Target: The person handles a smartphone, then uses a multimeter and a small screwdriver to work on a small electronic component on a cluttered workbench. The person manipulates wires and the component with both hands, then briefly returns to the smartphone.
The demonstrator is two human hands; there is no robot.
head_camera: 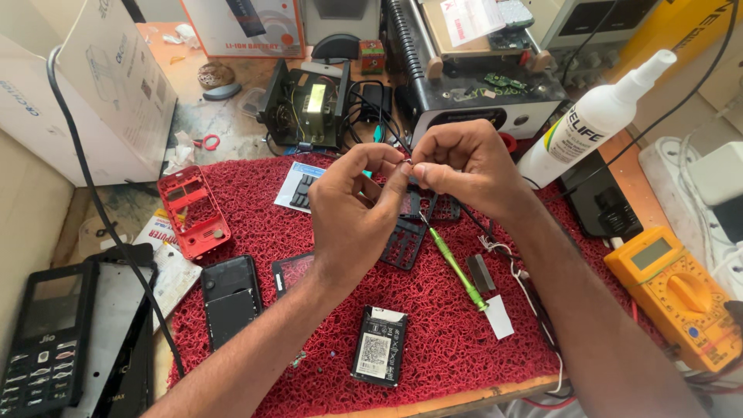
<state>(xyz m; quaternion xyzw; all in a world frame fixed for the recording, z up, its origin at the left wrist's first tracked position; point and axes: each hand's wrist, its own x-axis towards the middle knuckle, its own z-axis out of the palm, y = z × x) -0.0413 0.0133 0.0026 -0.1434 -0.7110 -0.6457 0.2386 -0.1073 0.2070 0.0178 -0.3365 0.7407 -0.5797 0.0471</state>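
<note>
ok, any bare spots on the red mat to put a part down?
Two free patches on the red mat: between the battery and the green screwdriver, and along the near edge left of the battery, below the black phone back. It is crowded under both hands, where black keypad frames lie.

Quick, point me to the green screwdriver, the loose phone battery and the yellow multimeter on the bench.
green screwdriver point(455, 265): head view, middle of its green handle.
phone battery point(378, 346): head view, centre of its labelled face, on the red mat.
yellow multimeter point(686, 296): head view, on its round dial, at the right.
</note>
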